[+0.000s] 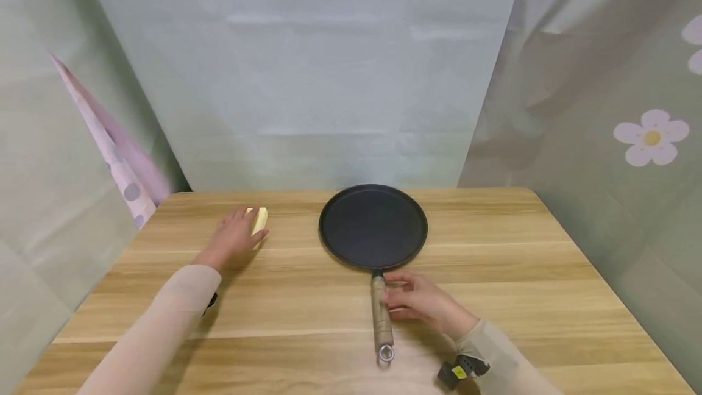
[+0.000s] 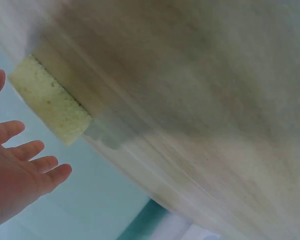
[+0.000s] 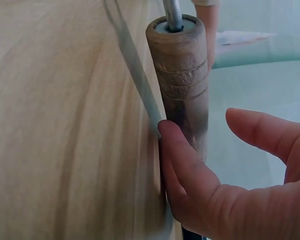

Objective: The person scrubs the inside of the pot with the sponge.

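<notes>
A pale yellow sponge (image 1: pixel 261 219) lies on the wooden table at the left, partly covered by my left hand (image 1: pixel 236 235) in the head view. The left wrist view shows that hand (image 2: pixel 20 167) with fingers spread apart and the porous sponge (image 2: pixel 51 100) just beyond them. In the middle is a flat black frying pan (image 1: pixel 373 226), its wooden handle (image 1: pixel 381 316) pointing toward me. My right hand (image 1: pixel 419 302) is at the right side of the handle. In the right wrist view its fingertips reach beside the handle (image 3: pixel 182 80), while the thumb stands away from it.
The wooden table (image 1: pixel 296 297) has its far edge near the grey-green backdrop sheet (image 1: pixel 340 78). A metal hanging ring (image 1: pixel 386 353) sits at the handle's near end. Sheets with flower print (image 1: pixel 651 138) hang at the right.
</notes>
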Demonstrator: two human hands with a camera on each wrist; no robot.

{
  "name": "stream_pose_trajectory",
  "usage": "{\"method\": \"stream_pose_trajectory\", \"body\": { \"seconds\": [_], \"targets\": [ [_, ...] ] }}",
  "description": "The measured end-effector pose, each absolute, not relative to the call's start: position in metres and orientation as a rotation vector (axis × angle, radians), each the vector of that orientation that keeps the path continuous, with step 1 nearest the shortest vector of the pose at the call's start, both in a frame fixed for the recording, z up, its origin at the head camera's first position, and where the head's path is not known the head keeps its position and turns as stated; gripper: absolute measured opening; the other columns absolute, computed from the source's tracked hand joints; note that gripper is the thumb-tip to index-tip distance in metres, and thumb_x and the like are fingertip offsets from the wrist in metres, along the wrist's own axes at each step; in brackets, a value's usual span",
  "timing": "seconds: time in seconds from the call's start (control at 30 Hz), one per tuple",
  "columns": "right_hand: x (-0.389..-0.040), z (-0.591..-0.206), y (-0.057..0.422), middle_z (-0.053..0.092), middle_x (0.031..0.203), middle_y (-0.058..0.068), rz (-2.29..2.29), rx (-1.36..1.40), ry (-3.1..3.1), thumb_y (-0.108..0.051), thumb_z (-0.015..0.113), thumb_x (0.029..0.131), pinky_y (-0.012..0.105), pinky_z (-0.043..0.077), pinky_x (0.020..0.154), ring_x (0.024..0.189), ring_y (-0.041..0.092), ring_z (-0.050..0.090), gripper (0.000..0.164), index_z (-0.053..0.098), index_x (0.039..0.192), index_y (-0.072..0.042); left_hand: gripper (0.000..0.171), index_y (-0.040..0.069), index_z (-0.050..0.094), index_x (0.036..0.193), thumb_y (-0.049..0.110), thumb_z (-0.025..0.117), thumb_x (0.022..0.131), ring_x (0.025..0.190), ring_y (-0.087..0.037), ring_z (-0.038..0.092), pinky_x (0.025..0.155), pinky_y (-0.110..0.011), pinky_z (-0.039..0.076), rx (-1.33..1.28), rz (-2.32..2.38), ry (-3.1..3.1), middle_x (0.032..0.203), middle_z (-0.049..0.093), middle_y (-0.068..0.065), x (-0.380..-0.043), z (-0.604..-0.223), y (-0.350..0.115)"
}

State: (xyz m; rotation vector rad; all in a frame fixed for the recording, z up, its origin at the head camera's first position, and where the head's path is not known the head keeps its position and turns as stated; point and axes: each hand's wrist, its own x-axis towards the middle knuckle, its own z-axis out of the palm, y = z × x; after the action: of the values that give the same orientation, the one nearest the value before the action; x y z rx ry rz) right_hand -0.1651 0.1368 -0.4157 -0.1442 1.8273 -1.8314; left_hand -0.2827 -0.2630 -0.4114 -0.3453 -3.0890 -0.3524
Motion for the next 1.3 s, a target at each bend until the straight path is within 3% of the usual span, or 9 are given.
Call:
{"method": "stream_pose_trajectory", "body": {
  "seconds": [0.23, 0.53, 1.3],
  "targets": [
    [-0.162, -0.418, 0.133, 0.062, 0.097, 0.012, -1.816, -0.160, 1.897, 0.001, 0.064, 0.087, 0.039, 0.055, 0.080, 0.082, 0.014, 0.062, 0.056, 0.035, 0.132, 0.017, 0.061, -0.008, 0.028, 0.146, 0.029, 0.047, 0.101, 0.135, -0.057, 0.017, 0.103, -0.071, 0.019, -0.342, -0.394, -3.107, 0.147, 0.020, -0.039, -0.281, -0.415, -0.262],
    [-0.162, -0.418, 0.130, 0.061, 0.096, 0.013, -1.789, -0.128, 1.944, 0.000, 0.066, 0.086, 0.038, 0.056, 0.077, 0.080, 0.015, 0.062, 0.054, 0.039, 0.129, 0.016, 0.059, -0.007, 0.025, 0.148, 0.023, 0.044, 0.101, 0.136, -0.057, 0.012, 0.101, -0.073, 0.017, -0.336, -0.451, -3.120, 0.148, 0.017, -0.038, -0.280, -0.419, -0.261],
    [-0.161, -0.420, 0.131, 0.057, 0.094, 0.013, -1.812, -0.103, 1.921, 0.001, 0.066, 0.085, 0.040, 0.056, 0.078, 0.078, 0.017, 0.061, 0.049, 0.042, 0.124, 0.016, 0.055, -0.009, 0.033, 0.144, 0.017, 0.048, 0.098, 0.134, -0.057, 0.019, 0.103, -0.069, 0.022, -0.443, -0.422, -3.003, 0.145, 0.024, -0.039, -0.279, -0.416, -0.245]
  ]
}}
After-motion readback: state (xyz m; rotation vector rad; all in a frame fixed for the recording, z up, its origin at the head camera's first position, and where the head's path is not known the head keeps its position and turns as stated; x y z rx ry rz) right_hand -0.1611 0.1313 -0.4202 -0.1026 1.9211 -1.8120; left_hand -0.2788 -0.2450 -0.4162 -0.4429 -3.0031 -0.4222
